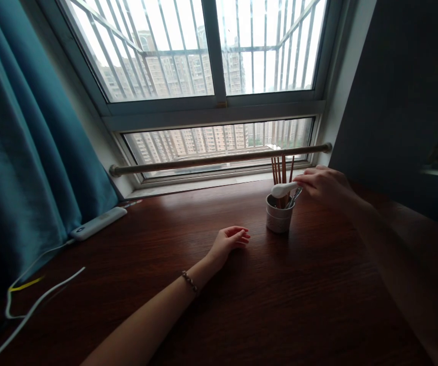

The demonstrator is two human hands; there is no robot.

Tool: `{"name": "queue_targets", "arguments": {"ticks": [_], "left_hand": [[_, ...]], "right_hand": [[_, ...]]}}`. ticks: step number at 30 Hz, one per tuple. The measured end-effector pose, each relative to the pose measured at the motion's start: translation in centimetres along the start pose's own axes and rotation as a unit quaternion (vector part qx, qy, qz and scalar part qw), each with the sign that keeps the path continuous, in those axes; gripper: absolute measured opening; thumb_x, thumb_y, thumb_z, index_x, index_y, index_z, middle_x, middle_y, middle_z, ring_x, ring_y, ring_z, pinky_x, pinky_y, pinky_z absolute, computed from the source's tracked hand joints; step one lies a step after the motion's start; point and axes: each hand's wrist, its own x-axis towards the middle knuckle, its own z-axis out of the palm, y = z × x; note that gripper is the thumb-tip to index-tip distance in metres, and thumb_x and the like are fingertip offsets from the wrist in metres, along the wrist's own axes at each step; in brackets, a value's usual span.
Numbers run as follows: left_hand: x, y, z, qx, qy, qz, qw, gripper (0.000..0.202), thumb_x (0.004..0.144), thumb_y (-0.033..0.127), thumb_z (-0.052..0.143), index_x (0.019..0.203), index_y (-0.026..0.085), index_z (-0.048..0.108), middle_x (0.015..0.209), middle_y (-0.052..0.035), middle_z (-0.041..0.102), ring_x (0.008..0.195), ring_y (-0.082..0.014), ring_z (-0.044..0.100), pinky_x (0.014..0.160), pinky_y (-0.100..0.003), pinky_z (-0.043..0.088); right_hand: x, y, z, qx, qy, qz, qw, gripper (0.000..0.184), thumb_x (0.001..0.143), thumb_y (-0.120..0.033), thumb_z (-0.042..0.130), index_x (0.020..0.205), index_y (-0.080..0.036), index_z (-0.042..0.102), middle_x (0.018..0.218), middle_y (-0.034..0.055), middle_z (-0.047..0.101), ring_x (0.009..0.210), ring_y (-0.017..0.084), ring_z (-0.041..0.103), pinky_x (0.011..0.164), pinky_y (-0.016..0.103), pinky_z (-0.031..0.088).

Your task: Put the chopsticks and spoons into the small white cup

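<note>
A small white cup (279, 217) stands on the dark wooden table (264, 305) near the window. Several reddish-brown chopsticks (281, 170) and a metal utensil stick up out of it. My right hand (323, 185) reaches in from the right and pinches the handle of a white spoon (283, 189), which lies across the cup's mouth. My left hand (230, 241) rests on the table just left of the cup, palm up, fingers loosely curled and apart, holding nothing. A bead bracelet sits on that wrist.
A white power strip (98, 222) lies at the table's left edge, with white cables (31, 305) trailing toward me. A teal curtain (24, 152) hangs on the left. A metal rail (219, 158) runs along the barred window. A dark panel (405, 91) stands at right.
</note>
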Motion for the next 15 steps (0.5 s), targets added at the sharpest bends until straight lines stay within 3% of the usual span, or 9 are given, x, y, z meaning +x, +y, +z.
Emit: {"name": "queue_targets", "arguments": {"ticks": [8, 15], "left_hand": [[-0.2, -0.6, 0.2, 0.031, -0.003, 0.006, 0.999, 0.020, 0.089, 0.029, 0.056, 0.094, 0.010, 0.061, 0.084, -0.0037, 0.064, 0.073, -0.0138, 0.062, 0.069, -0.031, 0.053], [-0.1, -0.9, 0.1, 0.044, -0.010, 0.016, 0.999, 0.020, 0.090, 0.029, 0.056, 0.096, 0.010, 0.060, 0.085, -0.0038, 0.063, 0.074, -0.0140, 0.062, 0.070, -0.032, 0.053]], "right_hand": [[0.0, -2.0, 1.5, -0.006, -0.082, -0.050, 0.995, 0.022, 0.089, -0.023, 0.043, 0.091, -0.024, 0.065, 0.089, 0.0012, 0.061, 0.090, 0.020, 0.052, 0.064, 0.030, 0.032], [0.1, -3.5, 3.0, 0.014, -0.097, -0.011, 0.995, 0.018, 0.090, -0.025, 0.042, 0.087, -0.018, 0.058, 0.080, 0.0065, 0.060, 0.069, 0.018, 0.051, 0.057, 0.028, 0.029]]}}
